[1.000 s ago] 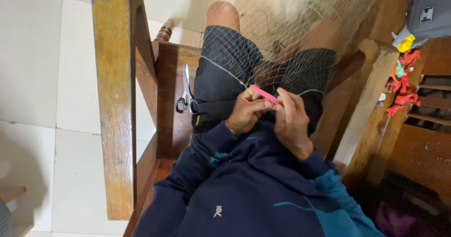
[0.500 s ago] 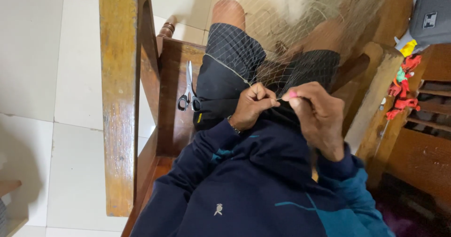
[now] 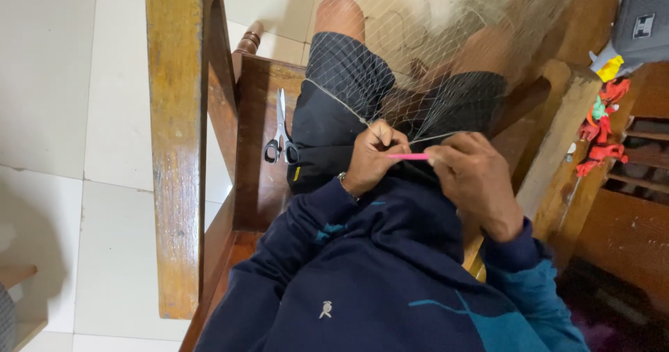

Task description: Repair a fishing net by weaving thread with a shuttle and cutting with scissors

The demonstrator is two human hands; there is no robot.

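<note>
- Your left hand (image 3: 373,158) had its grip curled nearly shut, fingertips pinching a fold of the fishing net (image 3: 390,80) together with one end of the pink netting needle (image 3: 409,156).
- Your right hand (image 3: 474,181) closed its grip around the needle's other end, fingers pressed together, knuckles toward the camera; how tightly it gripped, you could not tell from this angle.
- The needle lay level between both hands, just above your lap, touching the thicker pale cord that ran along the net's edge.
- The net spread from your hands over your dark shorts (image 3: 334,108) and knees, then piled up pale toward the top of the view.
- A pair of scissors (image 3: 281,134) with dark handles lay on the wooden chair seat (image 3: 254,157), just beside your left thigh, blades pointing away from you.
- The chair's worn wooden armrest (image 3: 174,136) stood to your left over white floor tiles (image 3: 63,80).
- At the far right hung a bundle of red, green and yellow bits (image 3: 601,132), below a grey bag (image 3: 644,24) with a small dark square label.
</note>
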